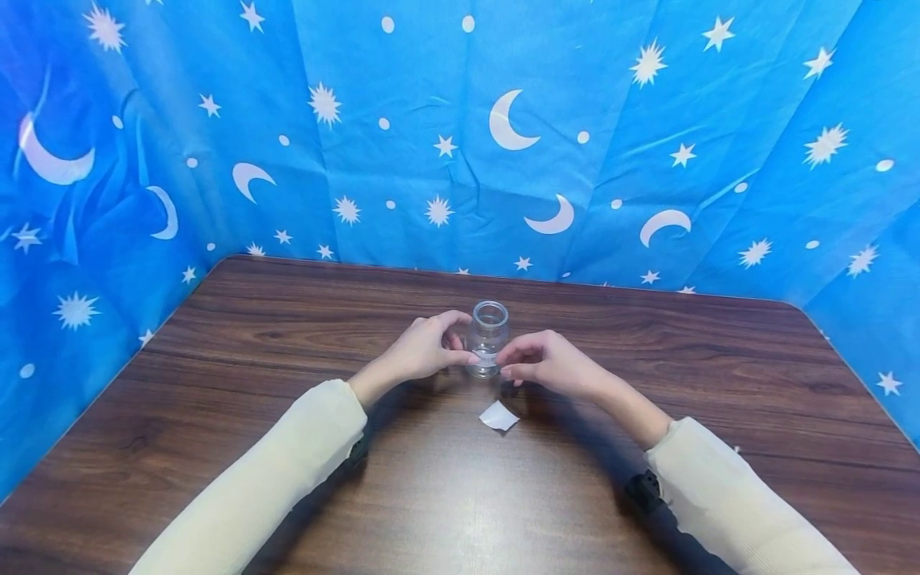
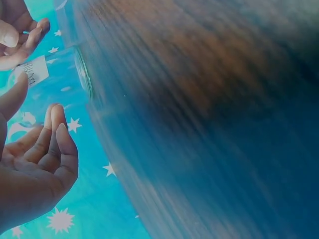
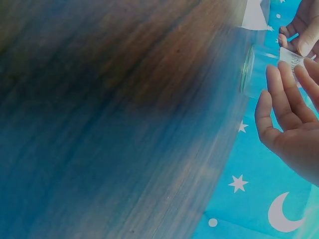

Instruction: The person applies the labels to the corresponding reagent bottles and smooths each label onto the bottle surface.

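Observation:
A clear glass jar (image 1: 490,327) stands upright on the table, mouth up, with a white printed label (image 1: 485,358) on its near side. My left hand (image 1: 429,345) holds the jar from the left, its thumb on the label and its other fingers bent at the side. At the jar's right, my right hand (image 1: 557,363) touches near the label's edge with relaxed fingers. The left wrist view shows the left thumb (image 2: 17,94) against the label (image 2: 36,70). In the right wrist view, fingers of the right hand (image 3: 296,119) lie beside the jar (image 3: 261,69).
A small white piece of paper (image 1: 499,416) lies on the brown wooden table (image 1: 460,495), just in front of the jar. Behind the table hangs a blue cloth (image 1: 431,72) with white moons and stars. Dark devices show under both sleeves.

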Tool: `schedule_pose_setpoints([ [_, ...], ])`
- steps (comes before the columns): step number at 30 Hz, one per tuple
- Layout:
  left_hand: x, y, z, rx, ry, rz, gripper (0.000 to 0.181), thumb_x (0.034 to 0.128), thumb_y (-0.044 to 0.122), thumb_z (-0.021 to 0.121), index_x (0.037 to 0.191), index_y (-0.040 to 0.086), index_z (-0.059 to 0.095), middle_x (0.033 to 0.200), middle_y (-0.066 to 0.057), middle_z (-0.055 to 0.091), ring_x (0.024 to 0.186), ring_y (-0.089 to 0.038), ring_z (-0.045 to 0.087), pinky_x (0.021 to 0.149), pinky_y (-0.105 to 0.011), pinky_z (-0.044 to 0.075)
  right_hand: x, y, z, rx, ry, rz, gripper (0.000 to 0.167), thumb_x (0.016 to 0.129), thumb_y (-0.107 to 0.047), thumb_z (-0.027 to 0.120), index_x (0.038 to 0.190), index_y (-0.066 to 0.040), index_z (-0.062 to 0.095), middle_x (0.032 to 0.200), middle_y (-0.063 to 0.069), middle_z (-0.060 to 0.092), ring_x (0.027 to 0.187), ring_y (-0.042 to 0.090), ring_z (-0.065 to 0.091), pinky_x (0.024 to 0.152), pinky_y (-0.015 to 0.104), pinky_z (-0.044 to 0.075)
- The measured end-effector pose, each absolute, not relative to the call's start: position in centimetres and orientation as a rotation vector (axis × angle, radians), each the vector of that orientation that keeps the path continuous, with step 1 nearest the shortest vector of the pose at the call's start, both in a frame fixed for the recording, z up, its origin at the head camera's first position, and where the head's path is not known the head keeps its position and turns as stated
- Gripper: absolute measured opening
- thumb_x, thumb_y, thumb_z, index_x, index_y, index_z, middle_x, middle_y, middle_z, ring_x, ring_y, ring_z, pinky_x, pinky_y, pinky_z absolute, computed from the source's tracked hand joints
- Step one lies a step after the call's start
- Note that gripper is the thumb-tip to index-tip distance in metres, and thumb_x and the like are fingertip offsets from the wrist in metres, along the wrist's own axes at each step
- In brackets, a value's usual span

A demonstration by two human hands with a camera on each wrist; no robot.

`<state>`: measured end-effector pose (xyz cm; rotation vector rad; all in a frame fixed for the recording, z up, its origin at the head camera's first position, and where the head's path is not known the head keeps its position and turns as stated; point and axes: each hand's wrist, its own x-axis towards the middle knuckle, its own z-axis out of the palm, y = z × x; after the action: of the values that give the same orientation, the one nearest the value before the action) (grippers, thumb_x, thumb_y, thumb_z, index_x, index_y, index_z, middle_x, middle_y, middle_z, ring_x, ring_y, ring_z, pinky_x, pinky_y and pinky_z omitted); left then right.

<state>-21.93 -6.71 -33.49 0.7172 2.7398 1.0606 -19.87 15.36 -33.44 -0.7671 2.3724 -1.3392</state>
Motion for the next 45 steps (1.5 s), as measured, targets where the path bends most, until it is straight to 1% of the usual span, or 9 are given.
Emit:
schedule_pose_setpoints([
  [3, -21.9, -6.6, -33.5, 0.719, 2.740, 1.041, 0.058, 0.0767, 0.028, 0.074, 0.124, 0.005, 0.050, 0.075, 0.002, 0.059, 0.063, -0.010, 0.054, 0.061, -0.025, 0.043, -19.8, 15.4, -33.5, -0.731, 2.426, -1.332, 0.015, 0.085, -0.007, 0.062, 0.096, 0.004, 0.064, 0.083, 0.016, 0.065, 0.072, 0.027, 0.061, 0.070, 0.042, 0.049],
  [8, -22.0, -6.5, -33.5, 0.714, 2.751, 1.021, 0.055, 0.0784, 0.030, 0.072, 0.124, 0.006, 0.051, 0.076, 0.002, 0.058, 0.065, -0.012, 0.053, 0.060, -0.025, 0.043, -20.1, 15.3, -33.5, -0.638, 2.616, -1.312, 0.014, 0.081, -0.012, 0.069, 0.085, 0.000, 0.063, 0.072, 0.013, 0.063, 0.065, 0.026, 0.061, 0.060, 0.032, 0.048],
  [11, -22.0, -6.5, -33.5, 0.717, 2.761, 1.014, 0.053, 0.0782, 0.029, 0.072, 0.122, 0.007, 0.052, 0.076, 0.002, 0.057, 0.067, -0.012, 0.053, 0.062, -0.026, 0.043, -20.3, 15.3, -33.6, -0.636, 2.725, -1.247, 0.023, 0.079, -0.016, 0.072, 0.091, 0.001, 0.063, 0.072, 0.008, 0.063, 0.065, 0.022, 0.060, 0.058, 0.029, 0.046],
  [14, -22.0, -6.5, -33.5, 0.732, 2.768, 1.017, 0.052, 0.0779, 0.029, 0.073, 0.120, 0.007, 0.054, 0.076, 0.003, 0.057, 0.068, -0.011, 0.053, 0.063, -0.026, 0.043, -20.6, 15.2, -33.8, -0.669, 2.785, -1.188, 0.034, 0.077, -0.021, 0.074, 0.100, 0.002, 0.063, 0.075, 0.004, 0.064, 0.067, 0.016, 0.059, 0.061, 0.029, 0.046],
  [17, -21.9, -6.4, -33.5, 0.739, 2.771, 1.020, 0.050, 0.0778, 0.029, 0.073, 0.119, 0.008, 0.054, 0.076, 0.003, 0.058, 0.068, -0.011, 0.053, 0.063, -0.026, 0.043, -21.0, 15.3, -34.0, -0.711, 2.800, -1.160, 0.039, 0.077, -0.023, 0.074, 0.105, 0.002, 0.063, 0.077, 0.003, 0.065, 0.069, 0.014, 0.058, 0.064, 0.030, 0.046],
  [21, -22.0, -6.4, -33.6, 0.738, 2.772, 1.021, 0.050, 0.0775, 0.028, 0.073, 0.119, 0.008, 0.055, 0.076, 0.003, 0.058, 0.068, -0.011, 0.053, 0.064, -0.026, 0.043, -21.4, 15.3, -34.3, -0.737, 2.795, -1.150, 0.038, 0.076, -0.023, 0.074, 0.104, 0.000, 0.063, 0.076, 0.002, 0.064, 0.068, 0.014, 0.058, 0.063, 0.029, 0.046],
  [28, -22.0, -6.4, -33.6, 0.753, 2.773, 1.028, 0.050, 0.0756, 0.027, 0.075, 0.117, 0.007, 0.055, 0.075, 0.003, 0.058, 0.068, -0.011, 0.053, 0.065, -0.026, 0.043, -21.5, 15.4, -34.3, -0.720, 2.770, -1.148, 0.035, 0.073, -0.015, 0.077, 0.101, 0.001, 0.063, 0.074, 0.002, 0.064, 0.065, 0.013, 0.057, 0.061, 0.029, 0.045],
  [37, -22.0, -6.4, -33.6, 0.719, 2.755, 1.023, 0.049, 0.0746, 0.023, 0.076, 0.116, 0.009, 0.054, 0.076, 0.002, 0.057, 0.064, -0.012, 0.053, 0.060, -0.025, 0.042, -21.4, 15.2, -34.1, -0.767, 2.780, -1.116, 0.036, 0.075, -0.025, 0.075, 0.098, 0.000, 0.065, 0.072, 0.000, 0.063, 0.064, 0.013, 0.056, 0.060, 0.029, 0.045],
  [45, -22.0, -6.3, -33.9, 0.735, 2.759, 1.007, 0.050, 0.0727, 0.020, 0.077, 0.114, 0.009, 0.051, 0.075, 0.001, 0.056, 0.062, -0.012, 0.052, 0.059, -0.025, 0.042, -21.3, 15.3, -34.2, -0.769, 2.774, -1.124, 0.032, 0.073, -0.019, 0.076, 0.096, 0.000, 0.065, 0.072, 0.000, 0.063, 0.064, 0.012, 0.055, 0.059, 0.029, 0.045],
])
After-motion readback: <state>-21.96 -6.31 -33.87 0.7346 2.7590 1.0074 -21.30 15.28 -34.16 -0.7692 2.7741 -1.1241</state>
